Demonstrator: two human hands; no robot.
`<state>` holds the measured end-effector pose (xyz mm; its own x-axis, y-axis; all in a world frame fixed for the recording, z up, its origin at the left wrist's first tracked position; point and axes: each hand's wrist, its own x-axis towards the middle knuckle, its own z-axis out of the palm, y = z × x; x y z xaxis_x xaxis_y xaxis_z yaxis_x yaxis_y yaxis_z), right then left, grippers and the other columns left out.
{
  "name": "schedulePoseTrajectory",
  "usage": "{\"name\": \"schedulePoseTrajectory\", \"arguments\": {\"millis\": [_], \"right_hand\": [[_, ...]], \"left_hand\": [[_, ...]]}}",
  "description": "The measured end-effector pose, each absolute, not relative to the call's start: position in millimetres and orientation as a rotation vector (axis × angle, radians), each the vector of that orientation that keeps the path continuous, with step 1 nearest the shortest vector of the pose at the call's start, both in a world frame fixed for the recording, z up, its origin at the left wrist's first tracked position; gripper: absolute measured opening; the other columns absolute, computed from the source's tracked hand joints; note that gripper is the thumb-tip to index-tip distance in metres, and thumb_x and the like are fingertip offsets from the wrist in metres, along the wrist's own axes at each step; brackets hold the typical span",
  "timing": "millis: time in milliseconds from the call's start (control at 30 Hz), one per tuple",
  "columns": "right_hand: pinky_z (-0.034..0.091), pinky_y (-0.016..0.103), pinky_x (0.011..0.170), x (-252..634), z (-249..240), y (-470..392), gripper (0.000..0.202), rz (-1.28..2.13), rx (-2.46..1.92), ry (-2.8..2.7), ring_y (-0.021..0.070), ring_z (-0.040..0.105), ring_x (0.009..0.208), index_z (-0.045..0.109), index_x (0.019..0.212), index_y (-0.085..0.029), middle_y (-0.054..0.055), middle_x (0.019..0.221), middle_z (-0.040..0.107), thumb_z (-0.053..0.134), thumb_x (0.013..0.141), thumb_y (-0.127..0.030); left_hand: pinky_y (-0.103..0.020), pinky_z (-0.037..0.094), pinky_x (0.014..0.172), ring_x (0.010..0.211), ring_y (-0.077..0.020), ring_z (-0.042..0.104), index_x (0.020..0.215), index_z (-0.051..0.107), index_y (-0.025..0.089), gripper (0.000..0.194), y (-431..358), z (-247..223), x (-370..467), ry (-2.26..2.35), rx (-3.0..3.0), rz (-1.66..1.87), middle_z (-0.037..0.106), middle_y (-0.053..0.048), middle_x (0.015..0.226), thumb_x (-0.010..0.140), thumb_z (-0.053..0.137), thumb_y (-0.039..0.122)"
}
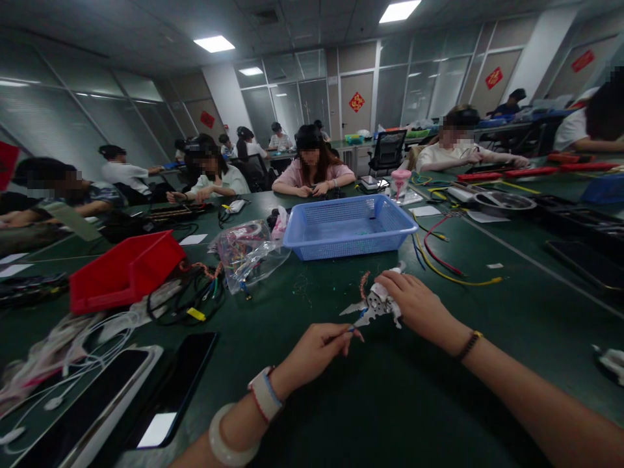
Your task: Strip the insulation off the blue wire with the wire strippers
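Note:
My right hand (pixel 414 302) is wrapped round a pair of wire strippers (pixel 374 307), whose metal jaws point left and stand apart at the tips. Just below those jaws, my left hand (pixel 314 354) pinches a thin blue wire (pixel 351 329) between thumb and finger. Most of the wire is hidden by the fingers; I cannot tell whether it touches the jaws. A short copper-coloured twisted strand (pixel 364 284) shows behind the strippers. The handles are largely covered by my right hand.
A blue mesh basket (pixel 348 247) stands beyond my hands. To its left are a clear bag of wires (pixel 248 250) and a red bin (pixel 127 273). Phones (pixel 182 383) and white earphone cords lie at near left. Coloured cables (pixel 453 276) lie right; co-workers sit around.

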<state>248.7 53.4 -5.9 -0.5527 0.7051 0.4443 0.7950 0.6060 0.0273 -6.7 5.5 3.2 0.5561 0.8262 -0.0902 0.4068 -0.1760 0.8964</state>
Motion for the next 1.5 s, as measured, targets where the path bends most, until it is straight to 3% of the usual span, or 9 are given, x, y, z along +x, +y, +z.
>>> {"name": "schedulePoseTrajectory", "arguments": {"millis": [567, 900, 1300, 1500], "right_hand": [[0.048, 0.035, 0.078, 248.4, -3.8, 55.5, 0.027, -0.403, -1.263, -2.484, 0.0206, 0.059, 0.086, 0.053, 0.111, -0.016, 0.01, 0.107, 0.061, 0.049, 0.085, -0.011], [0.039, 0.029, 0.062, 245.3, 2.3, 50.7, 0.019, -0.525, -1.348, -2.48, 0.018, 0.057, 0.072, 0.058, 0.101, -0.015, 0.009, 0.091, 0.06, 0.048, 0.085, -0.013], [0.038, 0.028, 0.061, 243.7, 1.4, 48.4, 0.017, -0.53, -1.418, -2.45, 0.0167, 0.058, 0.07, 0.058, 0.099, -0.016, 0.009, 0.092, 0.061, 0.049, 0.086, -0.014], [0.047, 0.028, 0.065, 247.8, -5.9, 52.0, 0.036, -0.394, -1.325, -2.427, 0.0173, 0.062, 0.08, 0.052, 0.117, -0.018, 0.01, 0.117, 0.059, 0.049, 0.083, -0.011]], "left_hand": [[-0.021, 0.035, 0.055, 0.06, -0.0112, 0.044, 0.106, 0.069, 0.014, 0.034, 4.3, 5.2, -5.6, 1.033, 1.809, 0.544, 0.056, -0.001, 0.071, 0.095, 0.042, 0.033], [-0.021, 0.034, 0.056, 0.059, -0.0108, 0.044, 0.107, 0.068, 0.014, 0.04, 7.1, -0.1, -6.7, 1.032, 1.778, 0.581, 0.054, 0.0, 0.07, 0.094, 0.042, 0.041], [-0.02, 0.033, 0.053, 0.057, -0.0097, 0.042, 0.111, 0.066, 0.015, 0.039, 5.4, 4.1, -5.7, 1.023, 1.675, 0.546, 0.054, 0.001, 0.071, 0.094, 0.043, 0.041], [-0.022, 0.039, 0.064, 0.067, -0.012, 0.05, 0.112, 0.067, 0.013, 0.033, 3.2, 6.2, -4.5, 0.966, 1.682, 0.522, 0.055, 0.0, 0.073, 0.091, 0.052, 0.034]]}}
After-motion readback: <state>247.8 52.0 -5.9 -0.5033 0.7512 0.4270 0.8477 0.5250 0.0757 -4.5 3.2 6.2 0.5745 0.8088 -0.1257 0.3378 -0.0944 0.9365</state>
